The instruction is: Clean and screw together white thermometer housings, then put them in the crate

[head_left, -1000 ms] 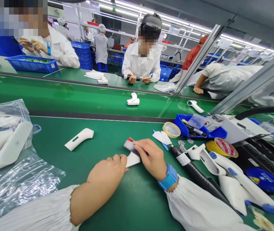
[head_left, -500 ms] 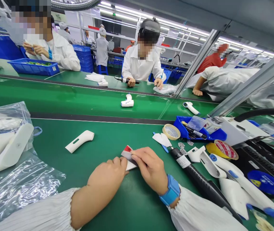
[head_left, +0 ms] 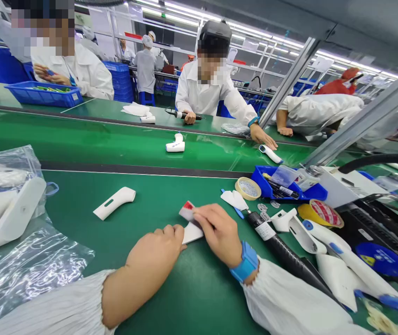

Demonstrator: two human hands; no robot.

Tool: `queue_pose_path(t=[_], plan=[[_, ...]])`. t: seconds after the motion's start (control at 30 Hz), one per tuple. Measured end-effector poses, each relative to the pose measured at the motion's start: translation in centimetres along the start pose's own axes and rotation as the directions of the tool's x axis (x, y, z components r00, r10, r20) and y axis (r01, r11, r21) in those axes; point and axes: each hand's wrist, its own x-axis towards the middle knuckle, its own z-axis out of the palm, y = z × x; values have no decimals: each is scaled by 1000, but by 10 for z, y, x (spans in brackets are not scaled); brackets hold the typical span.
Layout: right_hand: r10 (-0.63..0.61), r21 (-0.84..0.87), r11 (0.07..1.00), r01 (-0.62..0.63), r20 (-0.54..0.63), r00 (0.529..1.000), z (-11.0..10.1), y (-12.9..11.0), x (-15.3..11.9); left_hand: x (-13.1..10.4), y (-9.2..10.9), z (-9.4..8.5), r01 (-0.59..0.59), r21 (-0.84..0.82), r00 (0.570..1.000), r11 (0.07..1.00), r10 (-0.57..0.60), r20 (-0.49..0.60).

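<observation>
Gripping two-handed: our left hand [head_left: 157,246] is curling tight round a white part [head_left: 192,233]; our right hand [head_left: 219,230] is pinching a grey strip [head_left: 186,213] just above it. We're holding the part over the green mat [head_left: 171,298], mid-bench; its exposed end is pointing right, long axis seemingly running crosswise, the rest hiding in our left hand. Strip is slanting, red end pointing up-left, away from us. Mat is stretching ahead to black edging [head_left: 143,169]. Curved white shell [head_left: 115,203] is lying ahead-left, plastic bag [head_left: 38,270] farther left; black tool [head_left: 279,246] is flanking our right.
</observation>
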Motion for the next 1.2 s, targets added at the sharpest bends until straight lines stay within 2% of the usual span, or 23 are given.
queue_pose_path(t=[0.1, 0.23, 0.4, 0.53, 0.7, 0.83, 1.0, 1.13, 1.2], plan=[[-14, 10, 1000, 14, 27, 1000, 1, 1, -2, 0, 0, -1, -5, -15, 1000, 1000, 5, -3], [-10, -11, 1000, 10, -31, 999, 2, 3, -1, 0, -1, -1, -6, -19, 1000, 1000, 6, 5], [-9, 11, 1000, 9, 7, 1000, 2, 2, -2, 0, -1, 0, -12, -19, 1000, 1000, 12, 2], [-3, -11, 1000, 3, -37, 999, 2, 2, -1, 0, -1, -1, -1, -32, 1000, 999, 1, 22], [-53, -4, 999, 53, 5, 999, 3, 2, -3, 0, -1, -2, -7, -53, 999, 999, 9, 37], [-62, -43, 997, 61, -39, 997, 2, 6, -1, 1, -1, -1, -3, -45, 999, 999, 4, 32], [-62, -25, 998, 62, 13, 998, 2, 4, -3, 1, -2, -3, -4, -58, 999, 998, 7, 43], [-76, -49, 996, 75, -30, 997, 3, 4, -2, 2, -2, -4, -1, -51, 998, 999, 4, 68], [-83, -47, 995, 83, -10, 996, 3, 3, -2, 2, -2, -5, -2, -54, 997, 999, 6, 75]])
